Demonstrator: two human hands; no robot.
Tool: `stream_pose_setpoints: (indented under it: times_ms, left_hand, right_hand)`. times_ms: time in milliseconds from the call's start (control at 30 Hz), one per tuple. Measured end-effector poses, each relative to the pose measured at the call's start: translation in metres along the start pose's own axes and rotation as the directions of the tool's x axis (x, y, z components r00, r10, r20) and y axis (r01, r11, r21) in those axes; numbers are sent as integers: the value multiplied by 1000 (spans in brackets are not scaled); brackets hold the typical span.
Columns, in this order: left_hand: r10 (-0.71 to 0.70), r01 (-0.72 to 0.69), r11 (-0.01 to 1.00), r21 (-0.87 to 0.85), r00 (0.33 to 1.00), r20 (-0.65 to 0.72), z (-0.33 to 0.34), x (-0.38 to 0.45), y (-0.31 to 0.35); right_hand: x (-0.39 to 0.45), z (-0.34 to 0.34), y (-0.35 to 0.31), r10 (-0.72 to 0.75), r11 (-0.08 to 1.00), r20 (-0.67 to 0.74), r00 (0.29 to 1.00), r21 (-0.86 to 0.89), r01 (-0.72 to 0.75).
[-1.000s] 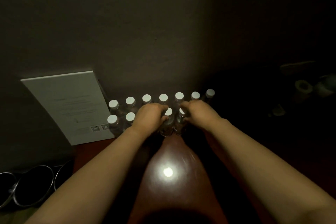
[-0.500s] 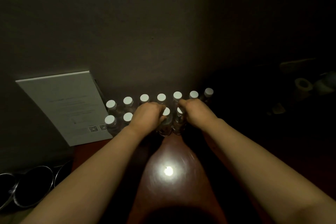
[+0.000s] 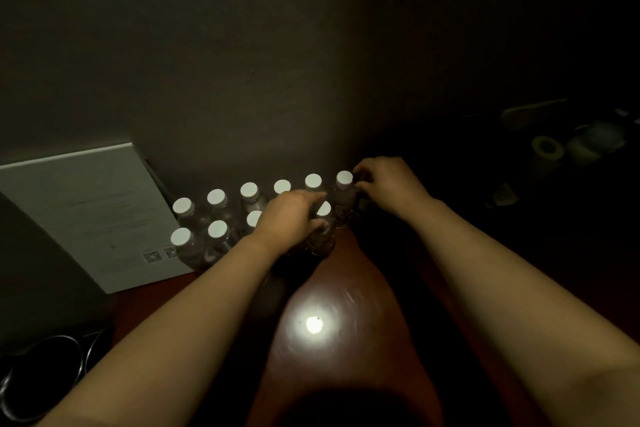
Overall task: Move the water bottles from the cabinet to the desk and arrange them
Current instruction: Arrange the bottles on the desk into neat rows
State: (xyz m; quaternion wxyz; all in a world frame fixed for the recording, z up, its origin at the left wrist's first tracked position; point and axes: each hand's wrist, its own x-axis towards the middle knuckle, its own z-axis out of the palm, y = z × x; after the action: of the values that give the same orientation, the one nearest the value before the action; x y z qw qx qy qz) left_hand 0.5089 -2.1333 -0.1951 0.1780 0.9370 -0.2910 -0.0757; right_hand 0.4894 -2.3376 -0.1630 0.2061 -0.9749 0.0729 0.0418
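The desk [image 3: 349,291] is reddish-brown wood with a really glossy finish, throwing back a bright spot of light. The water bottles [image 3: 221,215] look like clear smooth plastic with matt white caps. The card [image 3: 93,215] on the left is matt pale paper or board. Near left, the round rims [image 3: 83,354] look like shiny metal. The far wall [image 3: 207,62] is matt.

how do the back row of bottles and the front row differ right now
The back row runs along the wall and shows six white caps; the front row stands nearer the person and shows four. The right hand is at the back row's far-right bottle; the left hand covers part of the front row, beside its rightmost bottle. Both rows are upright, white-capped clear bottles on the desk.
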Motion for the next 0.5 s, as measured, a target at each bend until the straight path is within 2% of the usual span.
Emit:
stream_pose_setpoints:
  times_ms: [100,233,500]
  left_hand:
    - [-2,0,998,56,1000,28,3,2,-1]
    - [-26,27,999,41,999,-19,9,3,-4]
    - [-15,17,997,76,999,-35,15,7,-7]
  right_hand:
    - [8,6,3,-22,999,42,999,-26,23]
    - [15,20,1,-60,995,116,991,-66,68]
    - [30,36,-9,-46,981,120,992,-184,68]
